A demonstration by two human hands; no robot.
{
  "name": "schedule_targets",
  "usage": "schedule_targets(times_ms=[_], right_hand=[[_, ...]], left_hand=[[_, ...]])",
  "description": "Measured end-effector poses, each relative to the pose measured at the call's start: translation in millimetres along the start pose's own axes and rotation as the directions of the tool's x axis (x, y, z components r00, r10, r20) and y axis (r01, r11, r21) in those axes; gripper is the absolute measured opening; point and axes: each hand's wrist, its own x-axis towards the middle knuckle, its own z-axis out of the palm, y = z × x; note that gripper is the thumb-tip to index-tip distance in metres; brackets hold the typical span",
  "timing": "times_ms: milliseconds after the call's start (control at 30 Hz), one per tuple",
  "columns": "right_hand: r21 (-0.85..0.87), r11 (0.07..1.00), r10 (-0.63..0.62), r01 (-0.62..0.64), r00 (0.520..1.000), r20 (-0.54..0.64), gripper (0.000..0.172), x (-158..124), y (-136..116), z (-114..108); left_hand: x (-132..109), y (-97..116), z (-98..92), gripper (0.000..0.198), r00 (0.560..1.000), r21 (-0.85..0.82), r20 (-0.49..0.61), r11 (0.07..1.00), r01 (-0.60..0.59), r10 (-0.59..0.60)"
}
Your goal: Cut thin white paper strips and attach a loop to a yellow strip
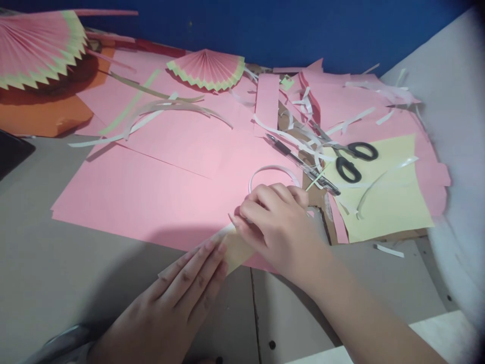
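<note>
My left hand [189, 288] lies flat, fingers straight and side by side, on a pale yellow piece of paper [237, 250] near the front edge of the pink sheets. Along that paper's upper edge runs a narrow white band. At its right end my right hand [282, 227] is closed in a pinch, with the fingers curled. A thin white strip [273, 168] loops up from behind those fingers, and its gripped end is hidden. Beneath both hands lie large pink paper sheets [159, 187].
Scissors [348, 169] with black handles and a pen [286, 150] lie to the right, by a yellow sheet [394, 202]. Loose white strips [174, 107] are scattered about. Two pleated pink-and-green paper fans [206, 71] sit behind, before a blue wall [242, 30].
</note>
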Motion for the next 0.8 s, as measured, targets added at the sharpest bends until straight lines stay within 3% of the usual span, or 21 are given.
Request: schedule_targets(times_ms=[200,800], right_hand=[[0.001,1.0,0.017,-0.017,1.0,0.006,0.02,-2.2,0.5,0.4],[0.008,0.999,0.045,-0.045,0.998,0.047,0.022,-1.3,0.4,-0.4]], left_hand=[[0.3,0.0,-0.1,0.072,0.998,-0.014,-0.059,1.0,-0.009,0.008],[2.1,1.6,-1.1,0.07,0.999,-0.052,-0.019,0.997,0.05,-0.051]])
